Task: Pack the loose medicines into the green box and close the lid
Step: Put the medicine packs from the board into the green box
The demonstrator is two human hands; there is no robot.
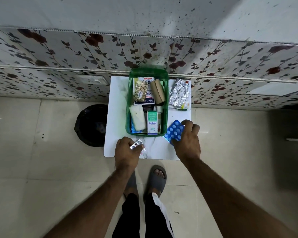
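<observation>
The green box [165, 93] stands open on a small white table [116, 103], filled with cartons, a brown bandage roll, a white gauze pad and a bag of tablets. My right hand [186, 143] grips a blue blister strip [174, 132] just right of the box's near corner. At the table's near edge, left of centre, my left hand [126, 152] holds a small silver blister strip [136, 144]. A crumpled pile of silver strips [179, 94] lies on the table to the right of the box. No lid is visible.
A black bin [91, 125] stands on the tiled floor left of the table. A floral-patterned wall panel runs behind the table. My feet in grey sandals are below the table's near edge.
</observation>
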